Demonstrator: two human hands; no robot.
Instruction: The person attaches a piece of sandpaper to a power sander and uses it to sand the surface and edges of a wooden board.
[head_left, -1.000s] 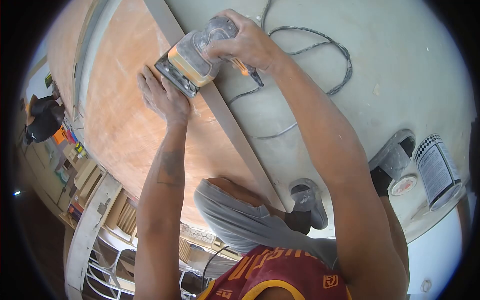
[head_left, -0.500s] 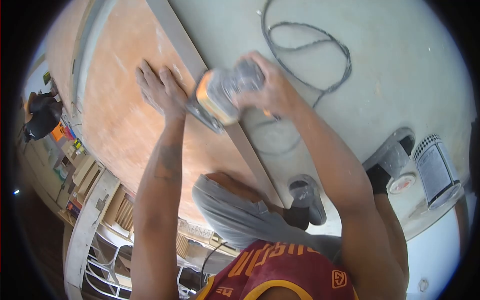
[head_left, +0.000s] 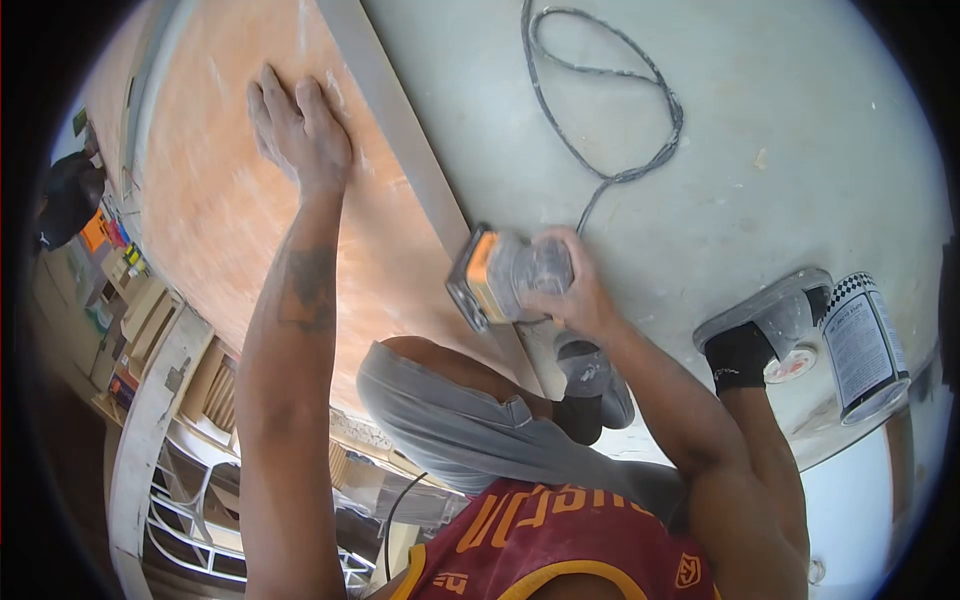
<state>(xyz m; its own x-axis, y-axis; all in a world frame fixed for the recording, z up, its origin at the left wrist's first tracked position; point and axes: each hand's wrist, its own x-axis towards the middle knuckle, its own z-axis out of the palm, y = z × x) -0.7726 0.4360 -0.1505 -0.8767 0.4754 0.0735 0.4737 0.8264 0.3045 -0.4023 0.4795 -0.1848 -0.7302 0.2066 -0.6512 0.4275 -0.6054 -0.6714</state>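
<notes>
The left hand [head_left: 300, 125] lies flat and wide open on a big orange-brown wooden board [head_left: 230, 230]. The fingers are spread out and press on the wood. This hand holds nothing.

The right hand [head_left: 572, 292] is closed tight around a dusty grey and orange power sander [head_left: 497, 276]. The fingers wrap over the top of the tool. The sander sits at the long grey edge [head_left: 400, 130] of the board, with its flat pad turned toward that edge. It is well apart from the left hand, further down the board and close to the person's body.

A thin grey cord [head_left: 600, 100] runs from the sander and lies in a big loop on the pale grey floor [head_left: 800, 130].

Just below the sander is a dusty grey shoe [head_left: 592, 375] on the floor. The person's other foot, in a black sock [head_left: 735, 355], is off to the right. Beside that foot stands a round can with a white label and a black and white checked band [head_left: 865, 345]. A small white round lid [head_left: 790, 365] lies between the foot and the can.

Far off at the left edge is another person in dark clothes [head_left: 65, 195].
</notes>
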